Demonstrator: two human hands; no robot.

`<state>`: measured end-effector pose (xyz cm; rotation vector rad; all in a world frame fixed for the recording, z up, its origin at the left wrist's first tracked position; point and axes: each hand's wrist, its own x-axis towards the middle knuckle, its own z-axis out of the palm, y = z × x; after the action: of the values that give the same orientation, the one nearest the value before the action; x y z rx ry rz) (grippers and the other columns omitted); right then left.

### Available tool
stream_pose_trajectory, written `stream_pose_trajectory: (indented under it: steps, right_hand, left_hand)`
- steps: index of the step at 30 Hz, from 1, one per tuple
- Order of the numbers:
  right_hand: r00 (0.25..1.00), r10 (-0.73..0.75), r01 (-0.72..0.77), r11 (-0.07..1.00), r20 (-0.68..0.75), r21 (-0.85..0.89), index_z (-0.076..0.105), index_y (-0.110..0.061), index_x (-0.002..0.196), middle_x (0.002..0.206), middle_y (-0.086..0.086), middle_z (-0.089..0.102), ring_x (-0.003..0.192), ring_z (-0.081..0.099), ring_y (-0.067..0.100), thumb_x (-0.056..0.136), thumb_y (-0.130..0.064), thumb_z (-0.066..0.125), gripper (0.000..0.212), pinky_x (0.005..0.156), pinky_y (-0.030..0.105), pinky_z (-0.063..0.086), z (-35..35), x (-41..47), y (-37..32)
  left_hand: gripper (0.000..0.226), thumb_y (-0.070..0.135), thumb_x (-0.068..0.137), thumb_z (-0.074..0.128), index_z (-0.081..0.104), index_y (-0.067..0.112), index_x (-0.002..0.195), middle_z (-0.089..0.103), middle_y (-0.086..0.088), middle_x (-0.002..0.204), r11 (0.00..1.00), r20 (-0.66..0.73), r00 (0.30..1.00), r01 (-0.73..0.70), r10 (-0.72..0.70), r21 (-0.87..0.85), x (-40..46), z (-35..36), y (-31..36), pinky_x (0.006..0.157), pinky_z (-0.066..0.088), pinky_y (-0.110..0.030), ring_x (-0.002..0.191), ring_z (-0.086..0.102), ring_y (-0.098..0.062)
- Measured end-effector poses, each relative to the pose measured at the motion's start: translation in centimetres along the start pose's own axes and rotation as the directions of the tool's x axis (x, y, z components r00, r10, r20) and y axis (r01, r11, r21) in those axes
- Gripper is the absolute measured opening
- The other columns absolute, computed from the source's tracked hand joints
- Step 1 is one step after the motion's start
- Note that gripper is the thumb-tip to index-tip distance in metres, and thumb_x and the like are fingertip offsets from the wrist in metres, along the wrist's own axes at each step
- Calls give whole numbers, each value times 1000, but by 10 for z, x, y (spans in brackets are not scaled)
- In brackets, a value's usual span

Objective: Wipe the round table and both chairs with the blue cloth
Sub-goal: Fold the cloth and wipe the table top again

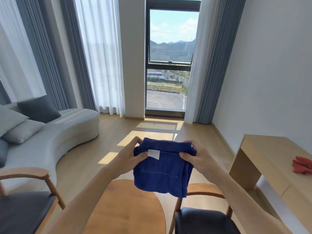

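Both hands hold the blue cloth up above the round tabletop, folded and not yet put to any surface.

The left hand (125, 159) and right hand (194, 157) each pinch a top corner of the blue cloth (163, 168), fingers (183, 155) clamped on its upper edge, so it hangs in the air just over the far edge of the round tabletop (125, 210); this looks like folding or squaring it into a pad before wiping. The cloth is deep blue terry, doubled over, with a white label near the left thumb and a loose lower right corner. One chair (25, 200) stands at the near left, the other chair (202, 217) at the near right, both with wooden frames and dark seats.
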<state>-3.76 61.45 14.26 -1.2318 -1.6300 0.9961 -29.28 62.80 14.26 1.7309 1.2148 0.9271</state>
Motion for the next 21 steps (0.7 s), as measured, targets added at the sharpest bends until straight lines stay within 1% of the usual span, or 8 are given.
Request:
stream_pose_trajectory:
  steps: [3,6,9,13,15,18,19,21]
  right_hand:
    - [986,51,-80,982,161,173,53,-15,122,112,6,66,105,64,28,76,-36,79,56,87,37,56,-1,-2,12]
    - [953,65,-126,973,296,194,53,-11,122,111,3,68,106,64,25,75,-9,79,54,86,34,55,4,-6,22]
    - [979,105,-130,982,175,139,57,-17,111,96,-7,71,94,67,15,73,8,73,48,75,23,54,11,-9,26]
    - [978,206,-209,963,35,171,50,-23,121,114,1,64,103,63,21,79,-7,72,49,84,37,58,14,-4,29]
    - [961,267,-276,909,71,314,48,-27,122,118,2,62,106,62,24,86,-14,71,45,85,45,57,18,-3,32]
    - [940,257,-339,764,223,549,48,-23,128,124,6,63,110,63,29,65,-39,86,76,85,40,55,26,-5,43]
    - [934,231,-352,725,271,592,49,-20,129,125,8,63,111,63,30,60,-39,88,82,86,39,54,29,-7,46]
    - [929,225,-362,721,294,591,51,-14,127,121,10,66,107,65,31,61,-24,88,76,84,38,54,34,-10,50]
  left_hand:
    - [6,24,95,54,49,28,96,67,-2,83,999,-48,999,5,-7,-35,2,1,1,54,49,-24,73,65,-15]
    - [5,26,94,58,54,27,97,69,1,86,993,-81,996,17,-27,-121,2,3,2,59,49,-22,80,67,-13]
    - [9,28,94,58,56,24,102,70,-3,93,975,-75,993,69,-87,-213,3,5,-2,68,53,-30,88,68,-20]
    - [17,32,93,58,55,25,108,70,-4,100,939,-68,978,169,-198,-299,5,5,-6,72,57,-37,94,67,-23]
    - [18,32,93,59,55,24,109,69,-5,101,920,-88,967,195,-238,-341,7,6,-5,75,57,-40,95,67,-24]
    - [20,33,91,61,55,22,107,67,-7,105,895,-125,942,246,-311,-373,10,7,-5,76,56,-38,97,64,-24]
    - [22,33,91,62,55,21,108,66,-7,106,881,-129,930,272,-344,-387,11,7,-6,78,56,-38,98,64,-24]
    - [27,32,89,65,54,19,110,65,-8,109,836,-90,912,322,-399,-445,11,6,-7,81,55,-39,100,63,-25]
